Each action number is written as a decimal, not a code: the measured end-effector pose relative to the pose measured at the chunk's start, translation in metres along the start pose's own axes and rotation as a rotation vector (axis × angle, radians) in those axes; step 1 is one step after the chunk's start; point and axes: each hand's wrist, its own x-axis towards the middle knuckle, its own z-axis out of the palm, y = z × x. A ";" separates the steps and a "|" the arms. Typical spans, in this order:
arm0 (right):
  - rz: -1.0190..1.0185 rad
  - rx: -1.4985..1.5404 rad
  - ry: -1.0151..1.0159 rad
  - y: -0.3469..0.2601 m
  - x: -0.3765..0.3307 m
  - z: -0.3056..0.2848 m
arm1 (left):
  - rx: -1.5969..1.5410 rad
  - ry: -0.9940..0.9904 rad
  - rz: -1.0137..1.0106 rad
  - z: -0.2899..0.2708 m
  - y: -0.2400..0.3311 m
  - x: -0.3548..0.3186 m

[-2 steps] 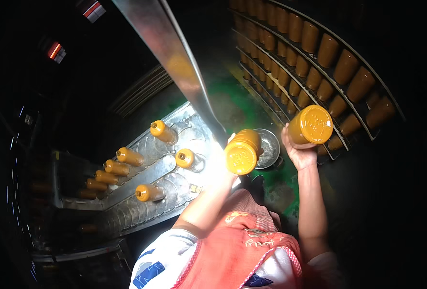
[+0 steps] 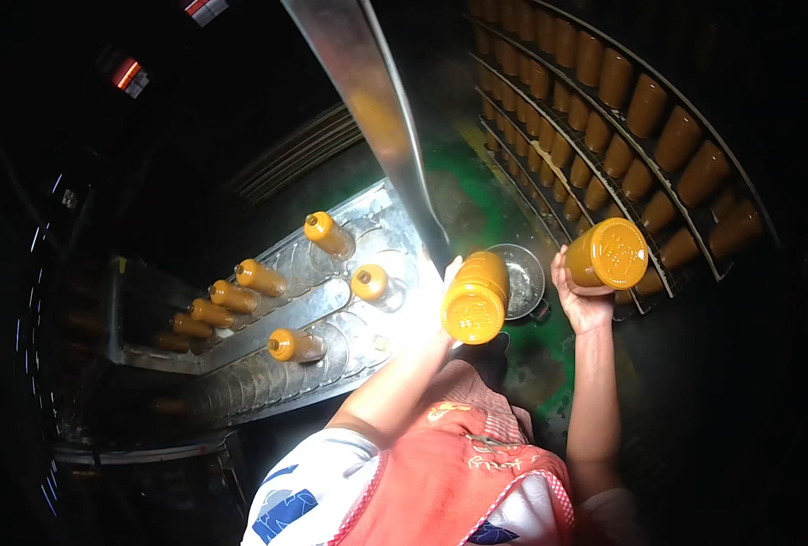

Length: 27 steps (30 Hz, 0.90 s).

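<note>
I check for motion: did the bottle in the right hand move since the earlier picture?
No. The bottle in the right hand sits at the same spot against the rack.

Wearing a red apron [image 2: 463, 473] with pale stitching, lower centre, over a white short-sleeved shirt [image 2: 308, 487] printed with blue patches.

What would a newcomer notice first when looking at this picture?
Two orange bottles held up with their bases toward the camera: one in the left hand at centre, one in the right hand beside it. More bottles stand on a bright metal conveyor at left, and racks of bottles fill the upper right.
</note>
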 end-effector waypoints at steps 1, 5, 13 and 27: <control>0.052 0.161 0.030 -0.011 -0.013 -0.019 | 0.010 -0.019 -0.035 -0.026 0.005 -0.013; -0.061 0.030 0.030 -0.004 -0.050 -0.100 | 0.266 0.276 0.071 -0.020 0.001 -0.128; -0.230 -0.582 -0.190 0.047 -0.054 -0.165 | 0.370 0.383 0.302 -0.066 0.070 -0.269; -0.997 -1.719 0.028 0.311 0.175 -0.161 | 1.785 0.812 1.411 -0.160 0.447 -0.355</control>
